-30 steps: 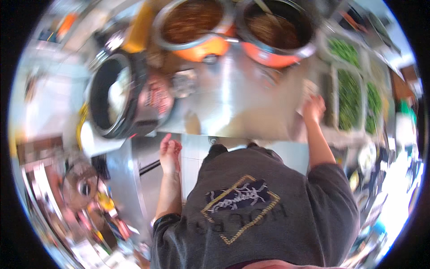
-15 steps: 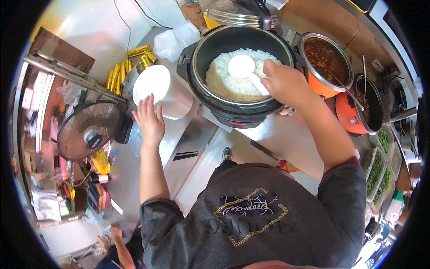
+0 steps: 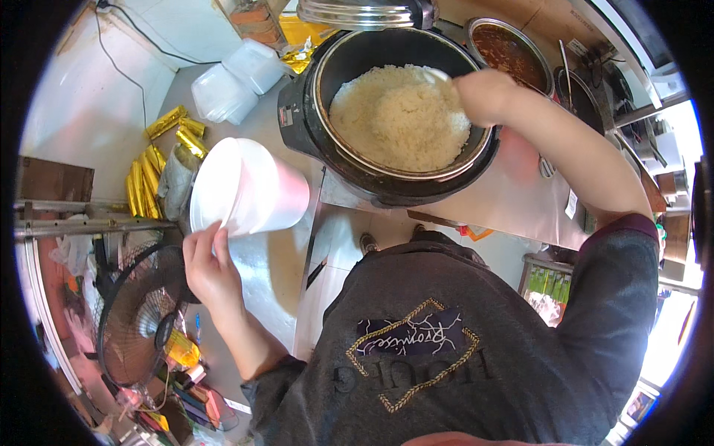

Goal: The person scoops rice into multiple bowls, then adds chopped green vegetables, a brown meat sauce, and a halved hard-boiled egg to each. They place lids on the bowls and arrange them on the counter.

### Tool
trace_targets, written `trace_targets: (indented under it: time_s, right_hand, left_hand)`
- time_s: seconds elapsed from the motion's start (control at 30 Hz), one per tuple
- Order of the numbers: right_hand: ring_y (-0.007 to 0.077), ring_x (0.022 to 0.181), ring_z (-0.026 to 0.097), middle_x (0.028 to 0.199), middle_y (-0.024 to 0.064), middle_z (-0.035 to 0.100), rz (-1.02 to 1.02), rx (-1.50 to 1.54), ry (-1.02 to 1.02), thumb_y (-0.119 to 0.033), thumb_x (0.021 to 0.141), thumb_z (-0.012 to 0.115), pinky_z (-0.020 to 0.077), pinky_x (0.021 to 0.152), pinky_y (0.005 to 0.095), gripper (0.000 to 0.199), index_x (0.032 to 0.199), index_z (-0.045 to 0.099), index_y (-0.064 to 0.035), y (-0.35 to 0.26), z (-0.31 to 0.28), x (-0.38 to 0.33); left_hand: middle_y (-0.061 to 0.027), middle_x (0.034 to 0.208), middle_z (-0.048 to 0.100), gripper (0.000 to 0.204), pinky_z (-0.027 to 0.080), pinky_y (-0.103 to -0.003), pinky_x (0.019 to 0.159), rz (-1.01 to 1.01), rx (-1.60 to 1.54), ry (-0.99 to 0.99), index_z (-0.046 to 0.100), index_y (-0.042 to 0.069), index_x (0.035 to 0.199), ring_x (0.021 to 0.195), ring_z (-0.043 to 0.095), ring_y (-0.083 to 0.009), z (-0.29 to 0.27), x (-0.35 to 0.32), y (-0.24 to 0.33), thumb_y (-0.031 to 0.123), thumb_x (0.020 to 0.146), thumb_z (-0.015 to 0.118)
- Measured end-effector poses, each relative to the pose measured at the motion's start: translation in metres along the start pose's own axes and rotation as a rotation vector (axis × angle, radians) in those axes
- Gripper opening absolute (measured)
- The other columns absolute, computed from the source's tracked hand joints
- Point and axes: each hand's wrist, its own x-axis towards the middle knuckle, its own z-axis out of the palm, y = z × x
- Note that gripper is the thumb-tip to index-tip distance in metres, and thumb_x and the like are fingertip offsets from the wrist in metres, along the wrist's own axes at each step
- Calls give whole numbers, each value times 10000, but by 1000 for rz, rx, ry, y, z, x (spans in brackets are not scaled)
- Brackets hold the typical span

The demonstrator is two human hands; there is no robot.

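My left hand (image 3: 209,269) grips the rim of a white plastic container (image 3: 239,187), tilted over the steel counter (image 3: 269,260) left of a large black rice cooker (image 3: 387,178). The cooker is full of white cooked rice (image 3: 398,119). My right hand (image 3: 483,93) reaches over the cooker's right rim, closed on a white rice paddle (image 3: 433,74) whose head is pushed into the rice. Only the paddle's tip shows past my fingers.
Stacked clear lidded containers (image 3: 234,82) and gold foil packets (image 3: 152,171) lie at the counter's back left. Pots of brown stew (image 3: 509,48) stand right of the cooker. A black fan (image 3: 137,312) sits below the counter on the left. The cooker's lid (image 3: 357,11) stands open behind.
The view has swung from the stew pots to the rice cooker. My right hand brought the paddle down into the rice, and my left hand took hold of the white container and tilted it.
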Motion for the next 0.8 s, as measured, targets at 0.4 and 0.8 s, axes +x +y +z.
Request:
trace_targets:
  time_s: [0.4,0.8]
  right_hand:
    - [325,885,663,937,159,681,-179,283,315,-173,831,568,518,758,426,450,1279,556,-136,-88,-9,9]
    - [304,918,668,930,156,698,-116,461,318,-273,872,555,528,771,421,322,1129,660,-109,-46,-30,42]
  left_hand:
    - [-184,1107,588,456,469,-406,892,-182,-986,267,560,-50,1134,1018,575,-296,32,-37,-70,365,952,504]
    - [-172,1240,567,558,457,-446,999,-760,-1509,-30,434,-42,1340,1143,571,-314,38,-12,27,66,815,586]
